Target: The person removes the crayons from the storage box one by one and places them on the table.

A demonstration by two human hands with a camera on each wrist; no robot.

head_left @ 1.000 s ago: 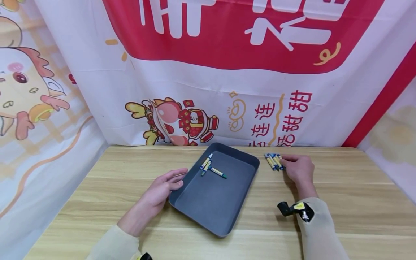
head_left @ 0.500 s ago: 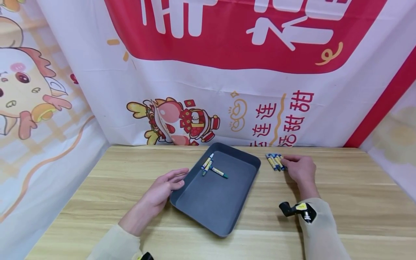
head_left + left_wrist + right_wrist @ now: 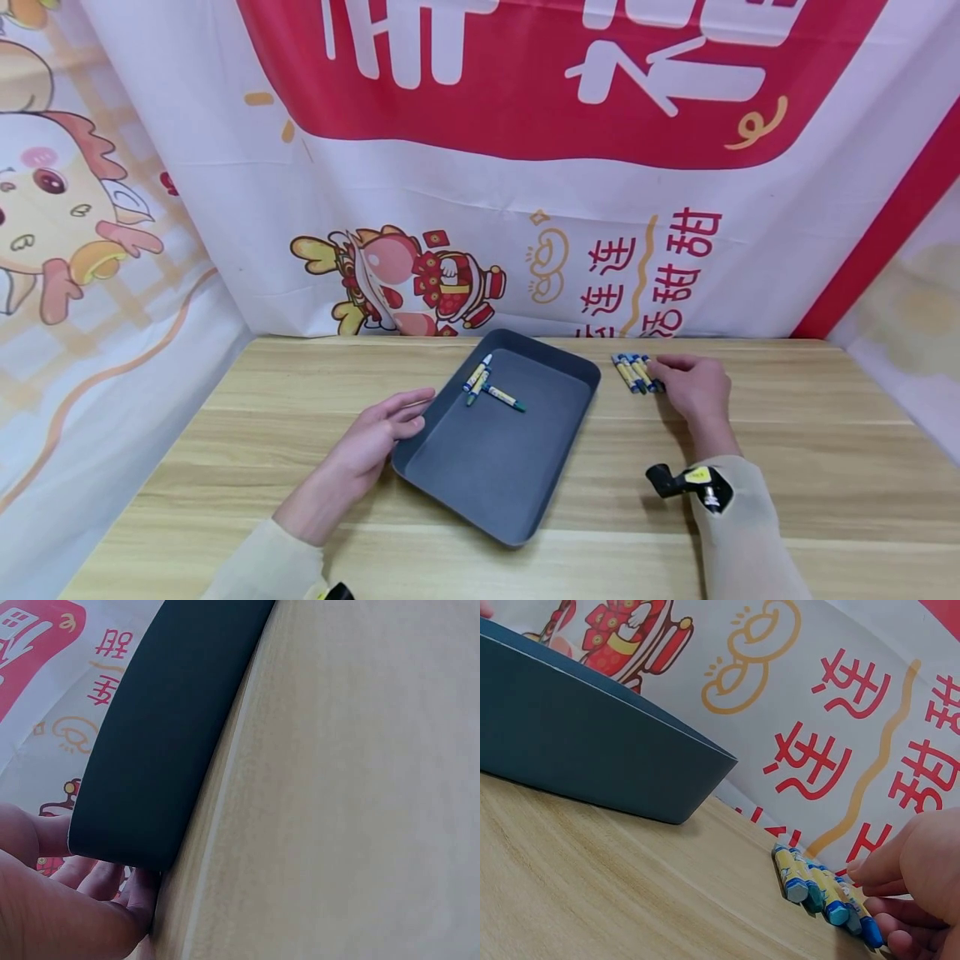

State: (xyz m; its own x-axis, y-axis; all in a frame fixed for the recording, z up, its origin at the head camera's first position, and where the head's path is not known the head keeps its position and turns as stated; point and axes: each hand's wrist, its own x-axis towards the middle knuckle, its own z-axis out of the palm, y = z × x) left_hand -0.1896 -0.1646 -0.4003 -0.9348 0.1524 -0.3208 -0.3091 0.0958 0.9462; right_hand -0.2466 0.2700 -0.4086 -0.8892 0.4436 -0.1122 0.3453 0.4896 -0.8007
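A dark grey rectangular tray (image 3: 487, 467) lies at an angle on the table. My left hand (image 3: 367, 442) holds its left side, with the thumb (image 3: 45, 832) at the rim and the other fingers against the outer wall. Inside the tray are a white crayon (image 3: 476, 374), an olive-looking crayon (image 3: 477, 389) and a green crayon (image 3: 504, 397). To the right of the tray, several yellow-wrapped crayons (image 3: 628, 372) lie side by side. My right hand (image 3: 693, 392) pinches the blue crayon (image 3: 870, 930) at the row's right end; the fingers partly hide it.
The wooden table (image 3: 810, 467) meets a printed cloth backdrop (image 3: 750, 275) just behind the tray and crayons. Another cloth (image 3: 112, 350) hangs along the left. A small black device (image 3: 690, 483) sits at my right wrist.
My right hand has shifted very slightly right at the end of the crayon row. The left hand, the tray and the crayons in it look unchanged.
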